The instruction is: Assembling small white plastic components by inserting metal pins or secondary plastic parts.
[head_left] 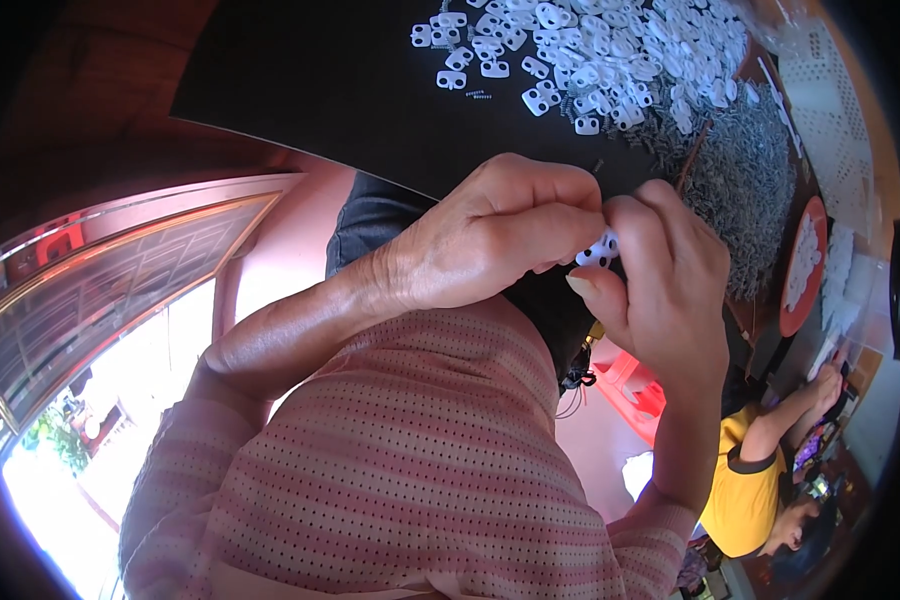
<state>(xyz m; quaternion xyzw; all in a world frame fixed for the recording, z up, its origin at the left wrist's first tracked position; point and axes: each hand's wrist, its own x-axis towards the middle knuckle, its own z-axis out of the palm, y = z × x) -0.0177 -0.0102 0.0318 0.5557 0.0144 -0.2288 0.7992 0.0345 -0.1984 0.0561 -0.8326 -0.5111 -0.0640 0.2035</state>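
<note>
My two hands meet in front of my body, just off the near edge of the black tabletop (310,80). A small white plastic piece with dark round holes (598,250) sits between them. My right hand (670,275) pinches this piece between thumb and curled fingers. Against its other side, my left hand (500,230) is closed, with the fingertips folded in; whatever they hold is hidden. Beyond the hands lies a heap of similar white two-hole pieces (620,50). To its right is a large pile of small metal springs (740,190).
A red plate (790,318) with small white parts stands at the right. Clear plastic bags (820,80) lie along the far right. Someone in a yellow shirt (745,490) sits at the lower right, hands together. A red plastic stool (638,400) is below my right forearm.
</note>
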